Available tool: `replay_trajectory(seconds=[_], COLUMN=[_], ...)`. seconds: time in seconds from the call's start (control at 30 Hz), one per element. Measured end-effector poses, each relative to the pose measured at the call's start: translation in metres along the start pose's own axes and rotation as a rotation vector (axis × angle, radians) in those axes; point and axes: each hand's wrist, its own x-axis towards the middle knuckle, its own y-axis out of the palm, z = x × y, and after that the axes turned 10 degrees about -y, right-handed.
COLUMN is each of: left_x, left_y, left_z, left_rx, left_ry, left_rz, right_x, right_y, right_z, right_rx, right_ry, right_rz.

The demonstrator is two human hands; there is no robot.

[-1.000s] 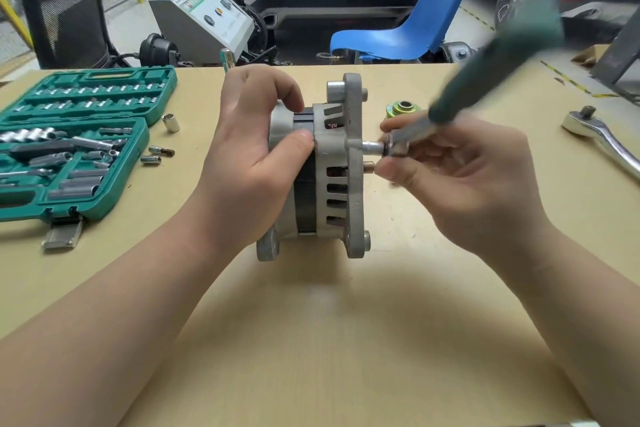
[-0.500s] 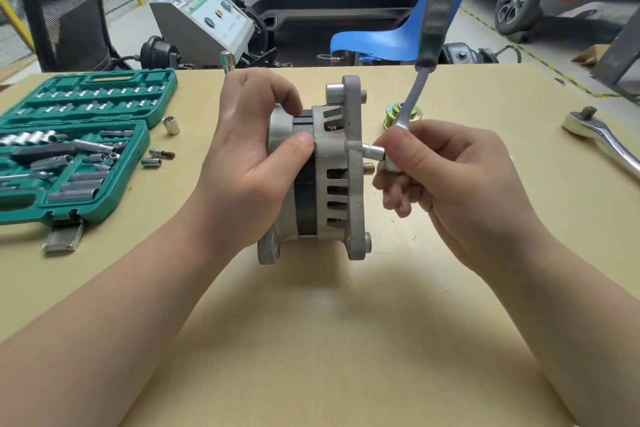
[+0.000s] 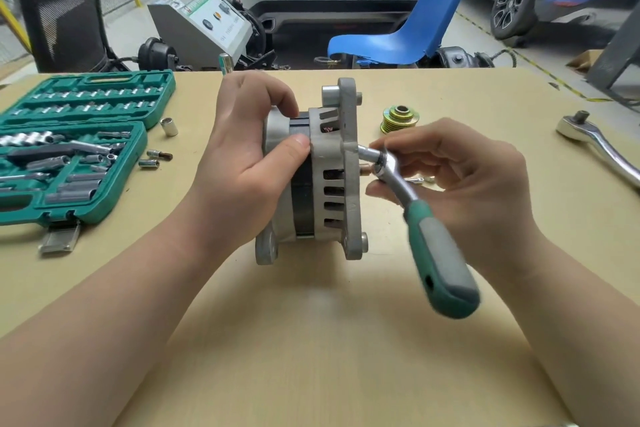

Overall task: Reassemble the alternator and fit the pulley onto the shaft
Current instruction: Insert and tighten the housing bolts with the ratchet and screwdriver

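Ratchet work on grey cast-aluminium alternator [image 3: 332, 166], standing on edge mid-table.
Your left hand [image 3: 249, 163] grips its housing, fingers curled over the top, thumb on the seam. Your right hand [image 3: 460, 184] pinches the head of the green-handled chrome ratchet [image 3: 426, 232], socket on a bolt on the alternator's right face. Yellow-green grooved pulley [image 3: 398, 118] lies behind the alternator, apart.

We are seeing the ratchet handle [image 3: 440, 253] blurred, and the right hand [image 3: 460, 184] is hiding the table [image 3: 311, 340] behind it.

Left hand [image 3: 249, 163], right hand [image 3: 460, 184]: both gripping
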Motion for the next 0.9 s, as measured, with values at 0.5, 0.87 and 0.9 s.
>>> replay_trajectory(seconds=[0.5, 0.87, 0.9], left_x=[-0.004, -0.002, -0.002], left_y=[0.006, 0.007, 0.007], left_z=[-0.009, -0.007, -0.006], left_rx=[0.012, 0.039, 0.036], left_ry=[-0.061, -0.033, -0.029], left_rz=[-0.058, -0.082, -0.080], right_x=[0.009, 0.020, 0.020], right_y=[0.006, 0.007, 0.006], right_z=[0.005, 0.007, 0.007], right_rx=[0.161, 0.404, 0.439], right_ry=[0.203, 0.440, 0.464], right_rz=[-0.086, -0.118, -0.113])
